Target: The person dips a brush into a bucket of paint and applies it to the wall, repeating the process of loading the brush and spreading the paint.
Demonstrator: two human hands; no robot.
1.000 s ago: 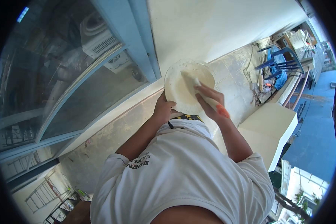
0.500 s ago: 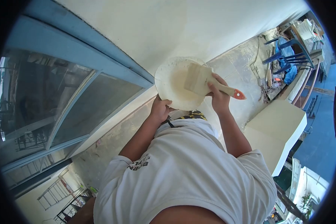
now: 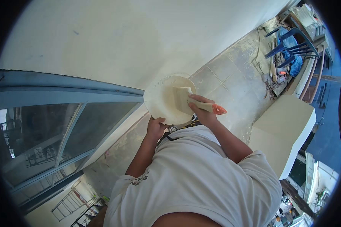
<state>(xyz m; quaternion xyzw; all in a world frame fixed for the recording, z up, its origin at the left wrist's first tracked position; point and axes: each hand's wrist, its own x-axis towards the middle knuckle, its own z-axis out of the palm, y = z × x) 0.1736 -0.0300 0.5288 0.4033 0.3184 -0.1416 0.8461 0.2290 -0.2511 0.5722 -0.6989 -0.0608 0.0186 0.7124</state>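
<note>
- Hidden or unclear: the underside of the bowl and the left hand's palm are out of sight; only the thumb shows, hooked over the near rim, the other fingers closed beneath it; the bowl's contents read as a pale cream mass, depth not discernible
- Brush: the bristles are cream-coated and blend with the bowl's interior, so their lower edge is hard to trace; the right hand covers the middle of the handle, and only the orange tip shows past the knuckles
- Right hand: fingers wrapped tight round the handle, thumb on top; the brush head lies inside the bowl, against its right side
- Shirt: fills the lower frame; the body below the chest is cut off by the lens edge
- Edges and room: the bowl is held at chest height, near the wall but apart from it; the window frame is just left of the bowl; bare floor is to the right; the chair and clutter are well apart, top right; the ledge is near the right elbow
- Against half a second ago: the brush head, then raised over the rim, now sits lower in the bowl; the handle points less steeply; the view has swung so more wall and less window show
</note>
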